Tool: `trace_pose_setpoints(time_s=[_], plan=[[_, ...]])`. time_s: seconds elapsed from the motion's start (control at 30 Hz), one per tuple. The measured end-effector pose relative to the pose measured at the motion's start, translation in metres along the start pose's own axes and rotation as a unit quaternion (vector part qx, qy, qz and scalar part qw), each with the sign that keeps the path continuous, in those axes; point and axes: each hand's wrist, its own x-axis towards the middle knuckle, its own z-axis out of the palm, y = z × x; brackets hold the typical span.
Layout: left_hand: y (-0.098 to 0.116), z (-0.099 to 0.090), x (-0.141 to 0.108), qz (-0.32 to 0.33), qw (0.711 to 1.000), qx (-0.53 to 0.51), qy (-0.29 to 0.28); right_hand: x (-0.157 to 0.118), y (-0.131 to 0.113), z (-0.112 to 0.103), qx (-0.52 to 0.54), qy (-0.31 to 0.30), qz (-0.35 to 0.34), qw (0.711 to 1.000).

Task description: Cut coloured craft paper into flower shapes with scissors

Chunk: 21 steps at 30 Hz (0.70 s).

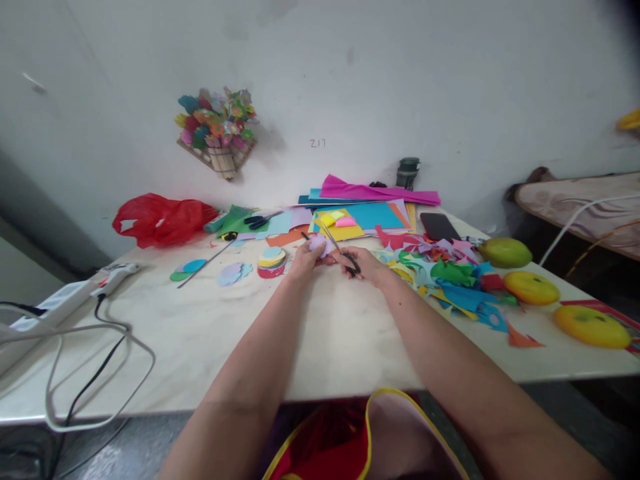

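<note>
In the head view my left hand (306,260) is closed on a small lilac paper piece (319,244), holding it above the middle of the table. A dark pen-like tip shows beside its fingers. My right hand (364,264) grips black-handled scissors (352,263), whose blades point up and left towards the lilac paper. Just left of my left hand stands a stack of round paper pieces (272,261). Lilac and blue scalloped pieces (234,274) lie further left. Yellow and pink paper pads (345,221) lie behind my hands.
Paper scraps (453,273) cover the table's right side, with a phone (439,227) and yellow-green fruits (531,287) near them. Coloured sheets (375,215) and a red bag (163,219) lie at the back. A power strip (55,303) with cables is at the left.
</note>
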Motion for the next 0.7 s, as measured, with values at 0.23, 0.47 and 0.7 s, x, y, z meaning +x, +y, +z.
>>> trace_pose_setpoints(time_s=[0.23, 0.47, 0.7], plan=[[0.0082, 0.0038, -0.0071, -0.029, 0.996, -0.049, 0.067, 0.0037, 0.0058, -0.0021, -0.002, -0.008, -0.009, 1.0], [0.0043, 0.0008, -0.0022, -0.021, 0.993, -0.066, 0.101, 0.0032, 0.0043, -0.0009, -0.009, -0.009, -0.005, 1.0], [0.0039, 0.0073, -0.0029, -0.011, 0.99, -0.079, 0.113, 0.0012, 0.0007, 0.0022, -0.014, -0.01, -0.003, 1.0]])
